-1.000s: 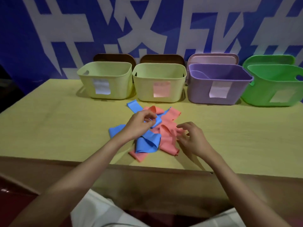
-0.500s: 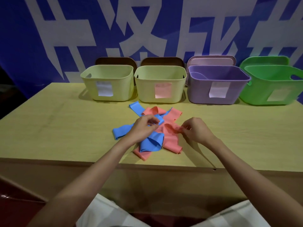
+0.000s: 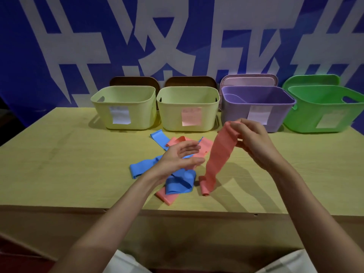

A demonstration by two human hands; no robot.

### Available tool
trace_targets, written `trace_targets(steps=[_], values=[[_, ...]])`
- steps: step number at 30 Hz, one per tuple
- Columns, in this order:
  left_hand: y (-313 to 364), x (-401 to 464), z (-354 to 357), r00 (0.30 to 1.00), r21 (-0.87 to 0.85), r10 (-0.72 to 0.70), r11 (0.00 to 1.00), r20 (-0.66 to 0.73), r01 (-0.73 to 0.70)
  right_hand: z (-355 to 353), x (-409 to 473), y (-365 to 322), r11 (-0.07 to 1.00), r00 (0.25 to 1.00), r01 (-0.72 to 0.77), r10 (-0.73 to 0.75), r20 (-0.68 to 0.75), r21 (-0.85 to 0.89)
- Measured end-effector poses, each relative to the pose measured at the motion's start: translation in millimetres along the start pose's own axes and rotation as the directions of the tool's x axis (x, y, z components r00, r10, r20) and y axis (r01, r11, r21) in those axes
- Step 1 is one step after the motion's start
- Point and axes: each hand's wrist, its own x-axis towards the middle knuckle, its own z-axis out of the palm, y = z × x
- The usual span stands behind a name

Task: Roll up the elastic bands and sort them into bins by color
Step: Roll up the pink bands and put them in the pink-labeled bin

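The right hand (image 3: pixel 250 138) pinches the top end of a pink band (image 3: pixel 218 156), fingers and thumb curled round it, and holds that end up in the air in front of the purple bin (image 3: pixel 256 115). From there the band hangs down and slightly leftward, so its long axis runs almost upright, and its bottom end rests on the table (image 3: pixel 59 164), just right of the pile of bands (image 3: pixel 177 174), curled into a small loose fold.

The left hand (image 3: pixel 181 156) is wide, palm turned up and inward, fingers straight, holding nothing. It hovers over the pile, just left of the band's hanging middle, near it but apart; I see no contact. So the free length of the band lies to the right of that hand and runs below it, while the held end lies above and to the right.

My judgement is that rolling is about to begin, and the left hand is the nearer one to catch the band.

The pile holds blue and pink bands crossed over each other. Behind it, four bins stand in a row; the one with the pink label (image 3: pixel 188 109) stands straight behind the pile, left of the purple bin, and looks the likely home for this band. None of the bins shows a rolled band inside from here.
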Motion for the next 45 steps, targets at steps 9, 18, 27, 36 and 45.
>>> trace_targets(steps=[9,18,27,36,45], values=[[-5,12,14,0.989,0.041,-0.033,0.999,0.145,0.027,2,-1,-21,0.870,0.992,-0.099,0.127,-0.025,0.482],[-29,12,34,0.992,0.422,0.127,0.898,0.027,-0.126,-11,6,-12,0.650,0.968,-0.143,0.249,-0.032,0.746],[-42,15,48,0.834,0.685,0.420,0.490,0.357,-0.539,-31,12,6,0.612,0.940,-0.163,0.334,-0.066,0.774],[-44,38,50,0.872,0.742,0.291,0.459,0.394,-0.488,-56,18,29,0.594,0.930,-0.146,0.354,-0.095,0.791],[-30,29,46,0.860,0.754,0.322,0.421,0.396,-0.505,-105,37,88,0.830,0.842,-0.307,0.465,-0.274,0.465]])
